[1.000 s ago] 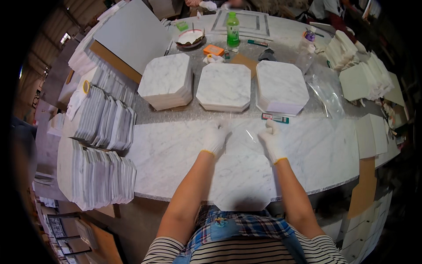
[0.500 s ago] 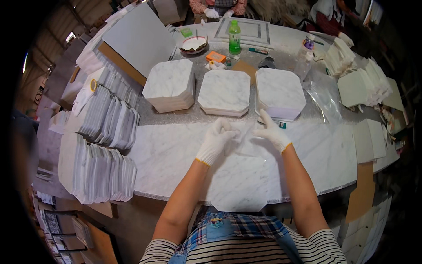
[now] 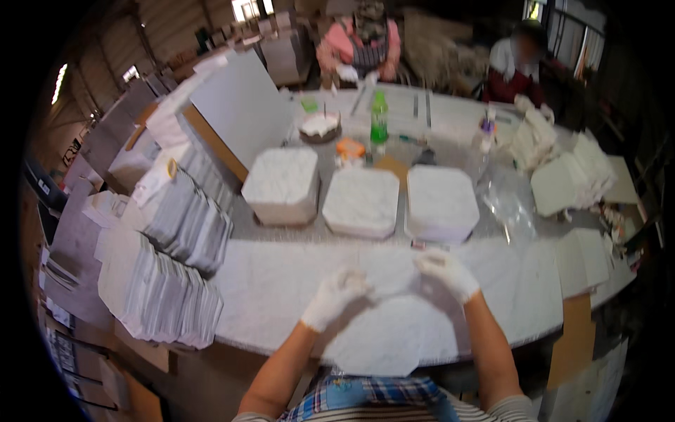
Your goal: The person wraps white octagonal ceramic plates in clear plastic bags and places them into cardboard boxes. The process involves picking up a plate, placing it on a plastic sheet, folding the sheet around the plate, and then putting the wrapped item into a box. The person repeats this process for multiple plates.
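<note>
Over the pale marble worktop (image 3: 267,295), my left hand (image 3: 339,294) in a white knit glove has its fingers curled and pressed together. My right hand (image 3: 447,273), gloved alike, pinches a little higher and to the right. A faint, see-through sheet seems to lie between them, but blur hides what the fingers hold. Below my hands, a white marble tile (image 3: 376,344) with cut corners lies at the worktop's near edge. Beyond them stand three stacks of such tiles: a left stack (image 3: 281,184), a middle stack (image 3: 362,200) and a right stack (image 3: 443,200).
Rows of tiles on edge (image 3: 158,288) line the left side. Clear plastic bags (image 3: 508,204) and more tiles (image 3: 573,176) lie at right. A green bottle (image 3: 379,118), a bowl (image 3: 320,126) and an orange box (image 3: 350,147) stand behind the stacks. Two people sit across the table.
The view has tipped up, so the table sits lower and more of the people shows. My right hand's fingers have gone from spread to pinched. The clear sheet shows less plainly.
</note>
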`<state>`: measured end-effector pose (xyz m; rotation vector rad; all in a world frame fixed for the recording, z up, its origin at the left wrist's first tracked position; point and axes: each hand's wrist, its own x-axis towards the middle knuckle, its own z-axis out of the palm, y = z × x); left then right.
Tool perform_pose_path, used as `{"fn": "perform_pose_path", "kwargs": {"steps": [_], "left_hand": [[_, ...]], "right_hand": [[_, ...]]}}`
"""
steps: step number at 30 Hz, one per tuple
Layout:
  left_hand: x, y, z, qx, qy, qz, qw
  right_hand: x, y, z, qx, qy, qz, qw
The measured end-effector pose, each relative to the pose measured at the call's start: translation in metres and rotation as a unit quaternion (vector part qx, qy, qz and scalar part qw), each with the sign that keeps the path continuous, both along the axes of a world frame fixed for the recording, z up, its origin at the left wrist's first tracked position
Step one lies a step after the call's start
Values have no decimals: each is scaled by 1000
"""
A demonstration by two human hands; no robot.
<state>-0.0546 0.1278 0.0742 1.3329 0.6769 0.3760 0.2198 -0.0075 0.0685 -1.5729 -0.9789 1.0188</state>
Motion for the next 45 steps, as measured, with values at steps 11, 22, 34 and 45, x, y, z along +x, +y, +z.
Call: {"fn": "perform_pose_path", "kwargs": {"steps": [11, 22, 34, 45], "left_hand": [[-34, -23, 12, 90, 96, -88, 987], [-80, -65, -42, 612, 19, -206, 764], [-94, -88, -40, 612, 38, -227, 757], [-98, -93, -41, 616, 131, -236, 740]], "right_hand": [[-37, -73, 17, 59, -121, 159, 978], [-98, -104, -19, 118, -464, 263, 838], [-112, -127, -22, -44, -397, 301, 866], [-117, -138, -40, 10, -519, 242, 820]]}}
